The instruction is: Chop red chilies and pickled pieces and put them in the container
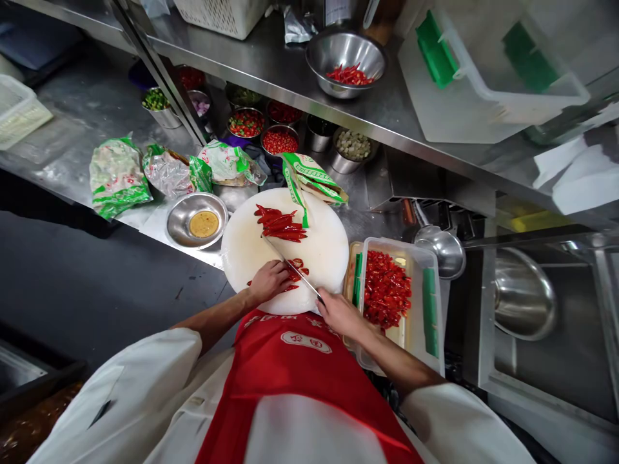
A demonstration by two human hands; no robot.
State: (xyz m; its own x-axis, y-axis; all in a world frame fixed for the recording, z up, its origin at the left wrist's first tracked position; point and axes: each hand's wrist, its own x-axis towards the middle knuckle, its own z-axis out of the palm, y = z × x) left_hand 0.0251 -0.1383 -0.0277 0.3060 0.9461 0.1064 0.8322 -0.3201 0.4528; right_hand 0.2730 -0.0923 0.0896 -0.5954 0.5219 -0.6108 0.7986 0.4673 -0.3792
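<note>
My right hand [340, 313] is closed around the dark handle of a kitchen knife [291, 265], whose blade points away to the left across the board. My left hand [269, 281] rests with curled fingers on red chili peppers [298, 273] beside the blade, and partly hides them. Farther up the round white cutting board [329, 258] lies a pile of whole red chilies [283, 227]. To the right of the board, cut red chilies [387, 290] fill part of a clear plastic bin [428, 254] with green handles.
A steel bowl [175, 225] with yellowish liquid stands left of the board, near several plastic bags [118, 177]. Small pots of chopped food, among them red pieces [279, 140], stand under a steel shelf [271, 71]. On the shelf are a steel bowl [316, 58] and a large bin [459, 109].
</note>
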